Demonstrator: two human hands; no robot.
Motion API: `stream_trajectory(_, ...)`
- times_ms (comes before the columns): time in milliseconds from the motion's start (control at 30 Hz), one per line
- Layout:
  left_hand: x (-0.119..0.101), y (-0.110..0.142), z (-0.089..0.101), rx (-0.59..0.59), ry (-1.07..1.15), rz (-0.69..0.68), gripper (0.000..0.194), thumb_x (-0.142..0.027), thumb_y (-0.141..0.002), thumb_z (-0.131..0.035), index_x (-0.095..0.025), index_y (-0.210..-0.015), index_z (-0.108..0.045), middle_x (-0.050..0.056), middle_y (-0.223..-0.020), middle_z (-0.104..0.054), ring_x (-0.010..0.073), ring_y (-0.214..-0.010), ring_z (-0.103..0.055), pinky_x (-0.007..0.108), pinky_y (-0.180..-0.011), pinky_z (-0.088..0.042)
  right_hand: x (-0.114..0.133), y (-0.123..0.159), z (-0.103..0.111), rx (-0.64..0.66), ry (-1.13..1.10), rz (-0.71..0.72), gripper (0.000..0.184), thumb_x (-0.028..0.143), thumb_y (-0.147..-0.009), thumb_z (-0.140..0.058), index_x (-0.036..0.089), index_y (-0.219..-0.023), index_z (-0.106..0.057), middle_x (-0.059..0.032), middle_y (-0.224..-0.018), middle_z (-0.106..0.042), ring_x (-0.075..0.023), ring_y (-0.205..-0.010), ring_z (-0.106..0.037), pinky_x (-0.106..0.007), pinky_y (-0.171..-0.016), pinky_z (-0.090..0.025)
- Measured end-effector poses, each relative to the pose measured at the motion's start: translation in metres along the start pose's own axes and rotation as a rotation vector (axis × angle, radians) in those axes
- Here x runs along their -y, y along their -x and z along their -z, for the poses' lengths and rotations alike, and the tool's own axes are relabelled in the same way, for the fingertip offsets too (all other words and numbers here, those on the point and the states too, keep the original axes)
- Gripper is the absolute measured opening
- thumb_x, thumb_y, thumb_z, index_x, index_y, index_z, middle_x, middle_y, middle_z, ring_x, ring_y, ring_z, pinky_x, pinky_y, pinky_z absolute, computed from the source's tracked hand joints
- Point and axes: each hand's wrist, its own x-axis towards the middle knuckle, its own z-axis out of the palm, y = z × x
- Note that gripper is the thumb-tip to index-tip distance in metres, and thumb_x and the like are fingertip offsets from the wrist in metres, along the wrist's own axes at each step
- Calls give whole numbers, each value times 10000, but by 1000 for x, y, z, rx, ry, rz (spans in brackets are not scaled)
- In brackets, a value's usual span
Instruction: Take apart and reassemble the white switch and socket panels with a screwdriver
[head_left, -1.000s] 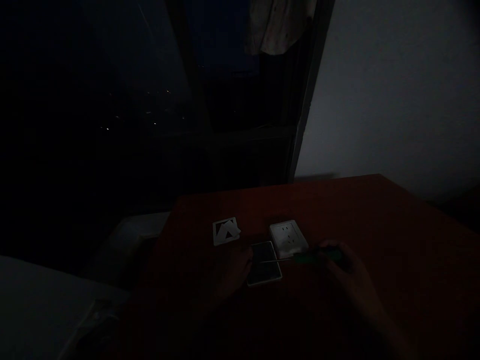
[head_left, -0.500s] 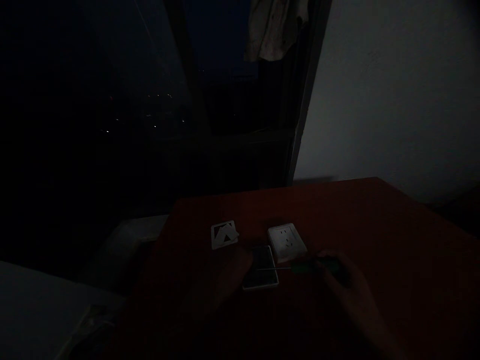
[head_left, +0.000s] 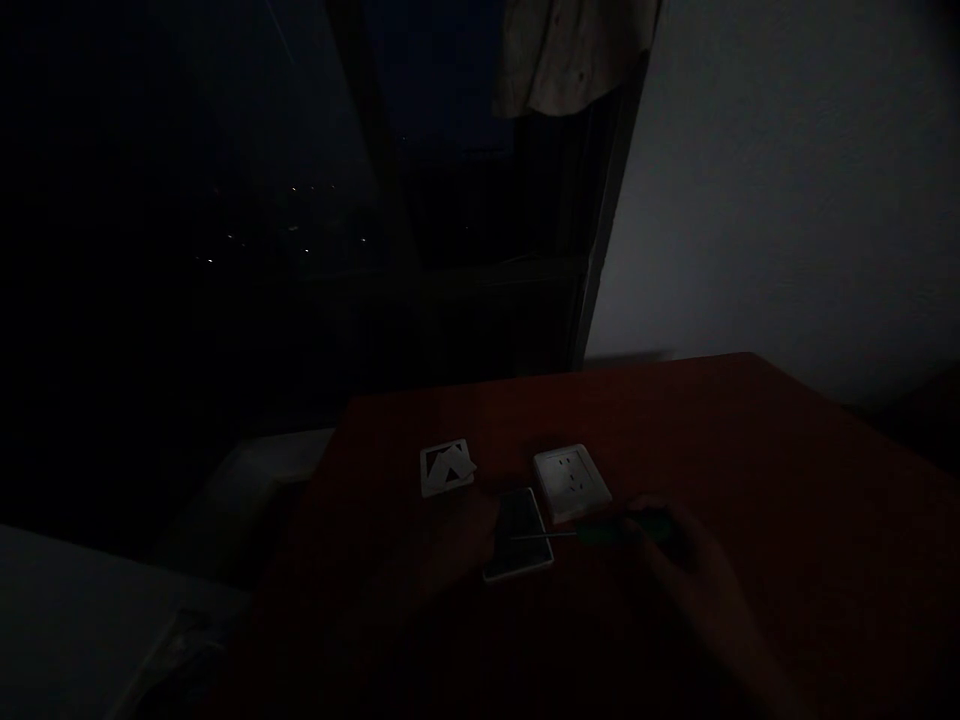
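While the light is poor, the right hand (head_left: 686,560) is seen closed around the green handle of a screwdriver (head_left: 596,532). From that grip the metal shaft extends leftward over a dark panel (head_left: 527,520) with a thin white rim; whether the tip makes contact cannot be determined. The left hand (head_left: 461,535), across the panel from the grip, is at the panel's left edge; its fingers are too dark to confirm whether they pinch it. Beyond the shaft, to the left of the grip, a white socket (head_left: 571,482) lies face up, near the panel. Farther left, beyond the left hand, a white frame (head_left: 424,472) lies with loose white pieces (head_left: 454,463) on it. All rest on a reddish table (head_left: 652,410). Past the table's far edge stand a dark window (head_left: 300,290) and a pale wall (head_left: 780,200).
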Motion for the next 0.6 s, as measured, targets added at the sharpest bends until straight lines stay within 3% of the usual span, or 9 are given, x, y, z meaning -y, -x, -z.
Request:
stream_trajectory(233, 3, 5, 1, -4, -127, -66, 118, -156, -818, -500, -195, -824, -611, 63, -870, -673, 199, -777, -634, 262, -654, -452, 2, -1, 1, 28, 46, 13, 268, 447, -839, -536, 229, -987, -590, -48, -950, -685, -228, -853, -652, -333, -747, -519)
stream_trajectory(400, 14, 13, -4, -58, -57, -52, 116, -144, -819, -493, -206, -832, -590, 20, -876, -662, 171, -794, -611, 240, -672, -427, 19, -7, 4, 18, 70, 92, 233, 418, -840, -541, 235, -979, -583, -42, -934, -682, -218, -833, -646, -319, -712, -518)
stream_trajectory(600, 25, 15, -4, -31, 98, -53, 181, -165, -865, -443, -215, -884, -616, 4, -912, -662, 168, -857, -600, 236, -722, -434, 49, -20, 0, 98, 155, 261, 179, 350, -843, -531, 234, -970, -578, -35, -900, -668, -187, -754, -628, -295, -647, -499)
